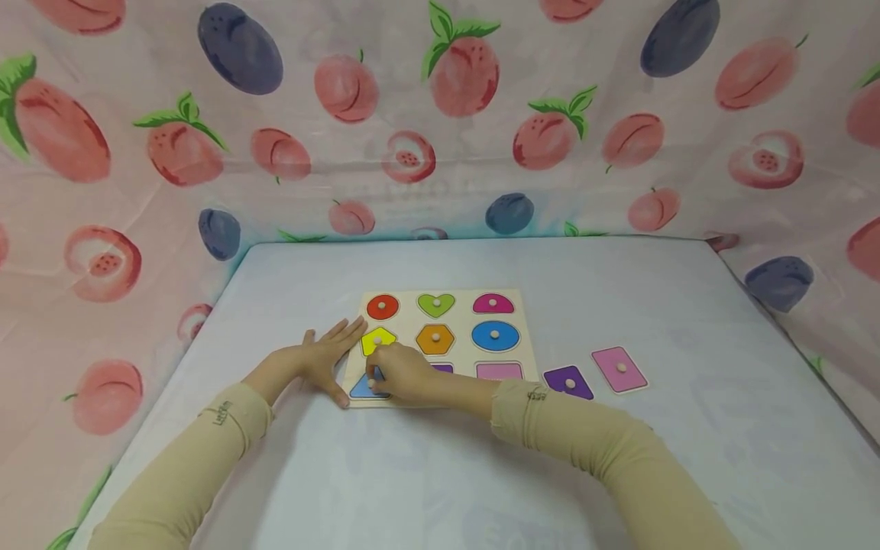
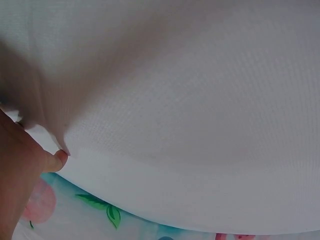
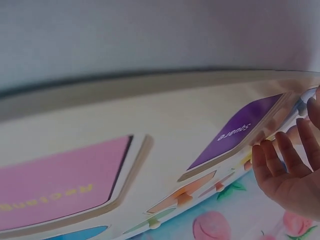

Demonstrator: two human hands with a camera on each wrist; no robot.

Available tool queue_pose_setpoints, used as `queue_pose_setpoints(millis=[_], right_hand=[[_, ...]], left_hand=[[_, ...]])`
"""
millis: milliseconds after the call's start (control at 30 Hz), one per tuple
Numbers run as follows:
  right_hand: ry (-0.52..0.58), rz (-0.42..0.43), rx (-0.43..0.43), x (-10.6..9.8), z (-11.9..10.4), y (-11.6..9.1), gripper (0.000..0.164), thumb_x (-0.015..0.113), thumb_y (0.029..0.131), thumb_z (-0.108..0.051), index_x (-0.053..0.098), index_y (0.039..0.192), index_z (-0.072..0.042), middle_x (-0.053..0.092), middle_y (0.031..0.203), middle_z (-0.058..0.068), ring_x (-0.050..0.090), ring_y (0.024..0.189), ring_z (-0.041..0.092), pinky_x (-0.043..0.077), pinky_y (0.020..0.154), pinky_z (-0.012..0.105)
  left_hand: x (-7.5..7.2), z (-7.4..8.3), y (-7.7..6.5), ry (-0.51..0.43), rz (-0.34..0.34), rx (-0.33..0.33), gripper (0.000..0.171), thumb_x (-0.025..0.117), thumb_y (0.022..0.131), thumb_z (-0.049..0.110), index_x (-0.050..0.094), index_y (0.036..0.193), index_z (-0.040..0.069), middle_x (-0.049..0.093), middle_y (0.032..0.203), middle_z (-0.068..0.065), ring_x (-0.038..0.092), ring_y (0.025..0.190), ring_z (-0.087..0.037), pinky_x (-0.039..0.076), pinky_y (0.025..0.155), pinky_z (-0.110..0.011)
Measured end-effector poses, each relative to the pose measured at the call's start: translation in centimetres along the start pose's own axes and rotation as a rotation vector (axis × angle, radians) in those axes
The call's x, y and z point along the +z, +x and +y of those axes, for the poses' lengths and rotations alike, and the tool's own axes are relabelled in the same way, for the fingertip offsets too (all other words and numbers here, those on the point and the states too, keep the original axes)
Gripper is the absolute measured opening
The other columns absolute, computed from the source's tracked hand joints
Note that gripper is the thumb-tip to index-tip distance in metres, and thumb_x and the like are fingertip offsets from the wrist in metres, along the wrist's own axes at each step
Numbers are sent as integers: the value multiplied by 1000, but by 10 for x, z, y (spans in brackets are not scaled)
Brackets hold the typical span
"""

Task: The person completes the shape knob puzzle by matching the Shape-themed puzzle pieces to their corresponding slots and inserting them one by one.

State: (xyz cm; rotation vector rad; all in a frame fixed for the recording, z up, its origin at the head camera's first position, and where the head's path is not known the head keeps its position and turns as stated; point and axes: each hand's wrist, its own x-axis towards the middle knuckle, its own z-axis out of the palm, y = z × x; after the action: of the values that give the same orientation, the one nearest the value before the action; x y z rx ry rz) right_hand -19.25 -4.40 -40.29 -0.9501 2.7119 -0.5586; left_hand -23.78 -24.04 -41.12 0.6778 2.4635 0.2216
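Note:
A wooden shape puzzle board lies on the table. At its near left corner my right hand pinches the knob of the blue triangle piece, which sits at its slot. My left hand lies with spread fingers along the board's left edge, fingertips touching it. In the right wrist view the purple square slot and pink rectangle slot show printed words and hold no pieces. Right of the board lie the purple square piece and the pink rectangle piece.
Seated in the board are the red circle, green heart, magenta half circle, yellow pentagon, orange hexagon and blue oval. A fruit-print curtain surrounds the white table at the back and sides.

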Motion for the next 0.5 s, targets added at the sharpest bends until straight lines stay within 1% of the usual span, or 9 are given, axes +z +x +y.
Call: queue_pose_setpoints(millis=[67, 133, 333, 400, 500], right_hand=[[-1, 1, 8, -2, 0, -2, 21, 74, 82, -22, 72, 101, -12, 72, 96, -4, 61, 87, 9, 51, 83, 20], [7, 7, 18, -4, 1, -4, 23, 73, 82, -21, 72, 103, -11, 72, 96, -5, 63, 90, 10, 51, 84, 19], [63, 8, 65, -13, 3, -16, 19, 68, 85, -15, 72, 103, -10, 72, 99, -4, 62, 97, 12, 51, 86, 22], [76, 5, 70, -16, 5, -21, 19, 66, 86, -14, 71, 103, -11, 71, 103, -3, 61, 100, 13, 50, 90, 24], [81, 2, 55, -22, 8, -29, 19, 65, 87, -15, 70, 105, -11, 69, 108, -1, 60, 103, 14, 49, 93, 25]], left_hand=[[-1, 0, 0, 5, 1, 0, 134, 82, 57, 58, -2, 152, 12, -6, 160, -10, -7, 146, -37, -2, 103, -77], [-1, 1, 0, 7, -2, -4, 134, 82, 57, 58, -1, 152, 12, -6, 160, -10, -7, 146, -37, -2, 103, -77], [-2, 4, 1, 0, -6, -17, 134, 82, 57, 57, -2, 152, 13, -6, 160, -10, -7, 146, -37, -3, 103, -76], [-2, 4, 1, -13, -5, -21, 135, 83, 57, 56, -2, 152, 13, -6, 160, -11, -8, 146, -37, -3, 103, -76], [-1, 4, 0, -31, -8, -29, 136, 84, 56, 55, -2, 152, 13, -7, 160, -11, -8, 146, -38, -4, 103, -76]])
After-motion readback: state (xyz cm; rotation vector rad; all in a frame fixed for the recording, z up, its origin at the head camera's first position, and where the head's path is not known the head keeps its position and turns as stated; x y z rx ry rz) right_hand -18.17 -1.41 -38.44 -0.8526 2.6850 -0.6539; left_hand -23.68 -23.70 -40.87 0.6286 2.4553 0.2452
